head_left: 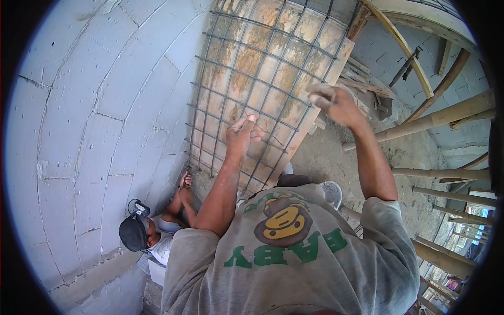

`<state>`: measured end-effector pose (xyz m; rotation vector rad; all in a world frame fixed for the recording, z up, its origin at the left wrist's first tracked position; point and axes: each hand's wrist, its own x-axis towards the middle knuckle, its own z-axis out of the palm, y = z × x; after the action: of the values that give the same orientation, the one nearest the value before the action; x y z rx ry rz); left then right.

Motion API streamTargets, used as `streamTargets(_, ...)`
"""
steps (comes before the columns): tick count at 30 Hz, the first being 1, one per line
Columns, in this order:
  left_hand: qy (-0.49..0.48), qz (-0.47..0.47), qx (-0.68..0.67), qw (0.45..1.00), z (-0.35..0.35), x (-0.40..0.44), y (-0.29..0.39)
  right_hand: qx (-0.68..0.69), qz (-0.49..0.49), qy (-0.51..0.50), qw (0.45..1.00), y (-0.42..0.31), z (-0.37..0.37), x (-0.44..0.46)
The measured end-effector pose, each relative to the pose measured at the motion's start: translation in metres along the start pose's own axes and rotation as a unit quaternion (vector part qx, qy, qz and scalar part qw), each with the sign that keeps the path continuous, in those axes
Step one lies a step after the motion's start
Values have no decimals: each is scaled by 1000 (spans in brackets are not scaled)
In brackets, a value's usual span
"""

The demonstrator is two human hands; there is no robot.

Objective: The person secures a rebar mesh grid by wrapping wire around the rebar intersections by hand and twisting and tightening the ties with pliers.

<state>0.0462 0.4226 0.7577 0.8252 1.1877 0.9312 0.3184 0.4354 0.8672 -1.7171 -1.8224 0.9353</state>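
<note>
A grid of steel bars [254, 78] lies over wooden boards [265, 70] in front of me. Over the middle of the grid is my left hand [243, 134], its thumb and fingertips pinched together. Thin wires [270, 132] show beside those fingertips, and they seem to come from the pinch. My right hand [334, 104] is at the right edge of the boards, fingers bent and smeared by motion. Whether it holds anything cannot be made out.
A block wall [94, 121] rises on the left. Below it, a co-worker in a dark cap [133, 233] sits with hands near the grid's lower corner. Wooden poles [430, 123] stand at the right, with scrap boards [366, 86] and a bucket [331, 193] nearer.
</note>
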Motion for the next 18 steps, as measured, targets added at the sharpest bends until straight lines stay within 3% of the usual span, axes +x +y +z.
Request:
streamTargets(2, 2, 12, 6, 1000, -2, -13, 12, 49, -42, -68, 996, -13, 66, -16)
streamTargets(4, 7, 31, -2, 999, -5, -22, 16, 44, -24, -108, 993, -16, 110, -24)
streamTargets(6, 8, 50, -5, 999, -12, -30, 17, 86, -18, -86, 992, -21, 135, -27)
streamTargets(10, 2, 60, 32, 998, -14, -44, 26, 166, 103, -87, 977, -45, 138, -29)
streamTargets(16, -4, 38, -60, 997, -17, -43, 24, 388, 74, -91, 914, -56, 132, -34)
streamTargets(18, -8, 13, -96, 995, -18, -36, 17, 388, 40, -65, 918, -65, 131, -41)
